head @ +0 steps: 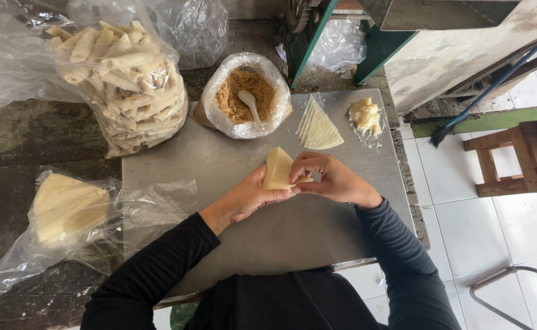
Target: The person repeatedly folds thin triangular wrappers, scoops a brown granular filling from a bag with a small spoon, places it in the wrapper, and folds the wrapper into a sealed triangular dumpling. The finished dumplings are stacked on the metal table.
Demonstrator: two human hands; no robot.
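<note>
**Two hands fold a wrapper**

The left hand (247, 197) holds a pale wrapper (277, 169) from below, fingers curled under it. The right hand (332, 179) touches the wrapper's right side and pinches its edge. Up past the hands sit a bag of brown filling (244, 95), then a wrapper stack (318, 126).

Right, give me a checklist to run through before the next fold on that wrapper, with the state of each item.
1. Both hands on the wrapper: left hand and right hand pinch it, ok.
2. Wrapper lifted off the metal sheet: ok.
3. Filling inside the wrapper: cannot tell, the fold hides it.
4. Filling bag open, spoon in it: ok.
5. Spare wrappers stacked nearby: ok.
6. Paste lump within reach: ok.
</note>
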